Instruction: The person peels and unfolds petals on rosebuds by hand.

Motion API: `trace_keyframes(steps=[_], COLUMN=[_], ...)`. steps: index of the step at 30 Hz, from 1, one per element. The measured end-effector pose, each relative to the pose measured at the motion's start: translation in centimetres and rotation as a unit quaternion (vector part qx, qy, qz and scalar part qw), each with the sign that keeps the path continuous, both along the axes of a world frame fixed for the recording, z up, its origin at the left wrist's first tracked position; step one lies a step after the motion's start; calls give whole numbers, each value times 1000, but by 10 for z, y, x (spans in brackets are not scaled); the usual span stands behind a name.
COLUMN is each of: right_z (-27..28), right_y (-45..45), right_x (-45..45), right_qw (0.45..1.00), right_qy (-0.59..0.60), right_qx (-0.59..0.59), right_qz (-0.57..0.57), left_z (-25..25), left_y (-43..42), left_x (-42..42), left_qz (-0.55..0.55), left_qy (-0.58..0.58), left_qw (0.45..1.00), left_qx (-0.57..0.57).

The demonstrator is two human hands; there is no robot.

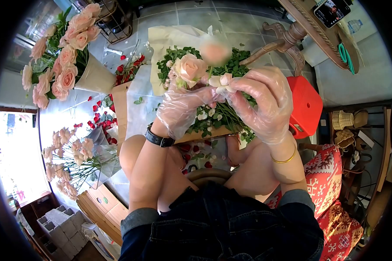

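Note:
My left hand (180,108), in a clear plastic glove with a black watch at the wrist, is closed beneath a large pale pink rose (191,69), its fingers bunched around the stem area. My right hand (263,104), gloved the same way, pinches at a small pale rose bud (224,79) with whitish petals. The fingertips of both hands nearly meet there. Behind and below them lies a bundle of green leafy stems (231,111) on brown wrapping paper (161,39). A blurred pale pink shape (215,52) shows just beyond the hands.
Pink roses (67,71) fill a pale bucket (96,74) on the left, with more pink flowers (63,145) below. Red petals (102,117) litter the tiled floor. A red stool (307,106) stands right, near a wooden table (309,26) holding a phone (332,12) and green-handled scissors (346,56).

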State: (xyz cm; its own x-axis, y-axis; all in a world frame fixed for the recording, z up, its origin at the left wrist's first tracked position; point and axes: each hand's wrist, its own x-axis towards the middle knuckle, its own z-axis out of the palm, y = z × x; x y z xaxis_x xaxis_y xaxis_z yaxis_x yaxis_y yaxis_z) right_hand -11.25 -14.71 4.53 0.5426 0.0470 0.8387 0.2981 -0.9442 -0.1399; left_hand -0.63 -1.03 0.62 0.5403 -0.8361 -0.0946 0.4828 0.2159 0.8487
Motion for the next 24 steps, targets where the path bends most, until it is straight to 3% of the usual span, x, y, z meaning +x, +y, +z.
trace_keyframes(steps=[4,13,14,15,16,17,18,19,20,22,24], right_z=[-5,-3,0,2,2,2,2,1,0,-2,-3], right_y=[0,-2,-1,-1,-3,-5,-2,-4,-8,-9,-5], right_x=[1,1,-1,-4,-7,-11,-12,-11,-9,-8,-7], right_qw=[1000,983,982,981,975,966,938,937,925,911,872], right_qy=[-19,6,-22,-50,-42,-37,-43,-44,-38,-34,20], right_qx=[1,39,59,80,138,196,294,295,338,380,459], right_qz=[14,181,175,170,168,166,180,181,168,154,168], left_z=[1,-6,-11,-28,-42,-56,-56,-57,-57,-2,-11], left_y=[0,6,9,15,14,10,11,12,12,2,3], left_x=[-2,-3,-1,6,12,20,20,20,20,13,17], left_qz=[-4,3,12,22,24,12,11,11,11,-119,-126], left_qy=[19,56,59,-56,-57,-169,-197,-224,-250,-214,-231], left_qw=[1000,998,998,998,998,984,978,970,961,957,952], left_qx=[-7,-18,-25,2,3,-52,-72,-93,-114,-154,-155])
